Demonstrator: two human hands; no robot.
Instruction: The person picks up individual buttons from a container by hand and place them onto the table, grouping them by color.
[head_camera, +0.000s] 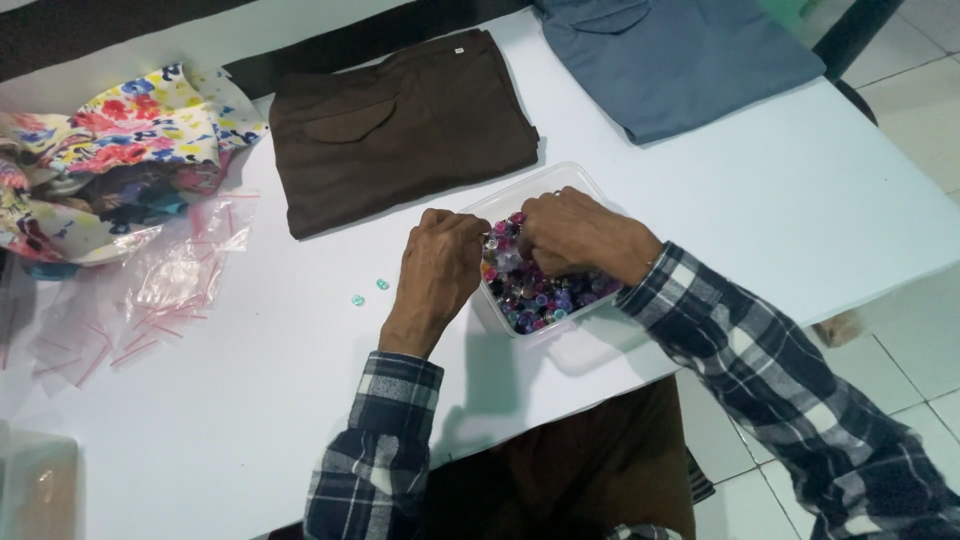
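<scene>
A clear plastic tub (560, 186) full of small coloured buttons (540, 295) sits on the white table (760, 210). My right hand (575, 235) reaches into the tub, fingers curled among the buttons. My left hand (440, 265) rests at the tub's left rim, fingers bent toward the buttons. Whether either hand pinches a button is hidden by the knuckles. Two small pale green buttons (368, 292) lie loose on the table left of my left hand.
Folded brown trousers (400, 130) lie behind the tub, a folded blue garment (680, 55) at the back right. Flowered fabric (110, 150) and several small clear zip bags (160, 290) lie at the left. The table's right edge drops to a tiled floor (910, 330).
</scene>
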